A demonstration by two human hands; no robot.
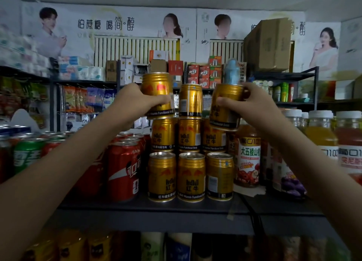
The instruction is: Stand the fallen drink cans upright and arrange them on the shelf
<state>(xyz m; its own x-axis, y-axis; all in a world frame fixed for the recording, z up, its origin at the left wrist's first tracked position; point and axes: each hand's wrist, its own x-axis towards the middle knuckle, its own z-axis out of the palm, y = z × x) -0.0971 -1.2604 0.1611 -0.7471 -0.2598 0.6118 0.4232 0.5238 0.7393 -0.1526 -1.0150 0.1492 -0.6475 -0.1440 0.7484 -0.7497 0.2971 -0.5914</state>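
Observation:
Gold Red Bull cans are stacked on the dark shelf [148, 207]: three upright in the front row [191, 177], a second tier [189, 133] behind and above, and one upright can on top in the middle [190, 101]. My left hand [135, 102] grips a gold can [157, 94] at the top left of the stack, about level with the top can and nearly upright. My right hand [252, 104] grips another gold can [226, 108] at the top right, tilted with its top leaning right.
Red cola cans [123, 168] and green cans [25, 153] fill the shelf to the left. Juice bottles [247, 157] with white caps stand to the right. Behind are more shelves with boxes and packets; a lower shelf holds other drinks.

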